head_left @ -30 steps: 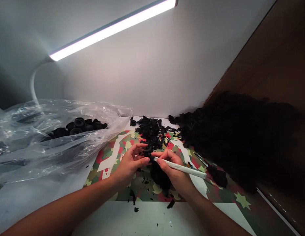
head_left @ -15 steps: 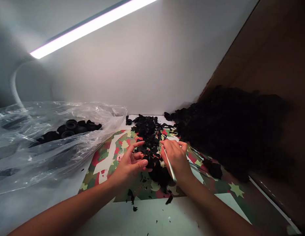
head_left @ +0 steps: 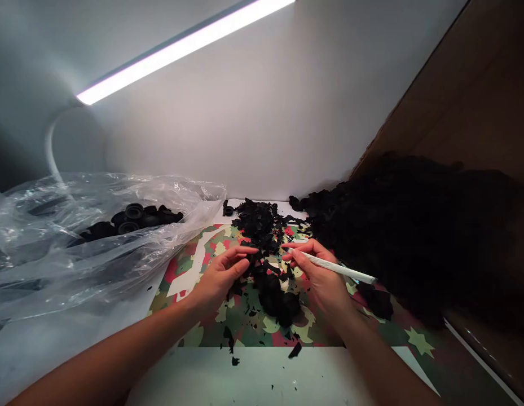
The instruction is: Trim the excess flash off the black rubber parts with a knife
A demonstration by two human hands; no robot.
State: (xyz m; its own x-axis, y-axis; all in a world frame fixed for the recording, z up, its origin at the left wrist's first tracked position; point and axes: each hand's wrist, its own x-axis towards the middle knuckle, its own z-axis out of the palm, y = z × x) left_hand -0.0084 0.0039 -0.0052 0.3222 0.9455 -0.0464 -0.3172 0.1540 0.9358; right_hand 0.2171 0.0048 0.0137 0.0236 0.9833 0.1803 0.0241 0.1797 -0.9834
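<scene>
My left hand (head_left: 221,276) is open beside the black scraps, its fingers stretched to the right and thumb apart; nothing shows between them. In my right hand (head_left: 323,273) is a slim white pen-like tool (head_left: 346,269), its handle slanting down to the right. The tool's tip, near the scraps, is too small to make out. A strip of torn, rubbery-looking black scraps (head_left: 259,220) runs between my hands. Closer to me sits a clump of rounded black pieces (head_left: 278,299). Both rest on a camouflage-like patterned sheet (head_left: 202,332).
On the left, a clear plastic bag (head_left: 130,265) holds several round black rubber-looking parts (head_left: 128,226). A large dark heap (head_left: 397,231) fills the right side against a cardboard panel (head_left: 465,113). A lit tube lamp (head_left: 185,53) hangs above.
My left hand has let go of a round black piece and opened. My right hand has turned, swinging the tool's handle from pointing toward me to pointing right. The view has shifted slightly.
</scene>
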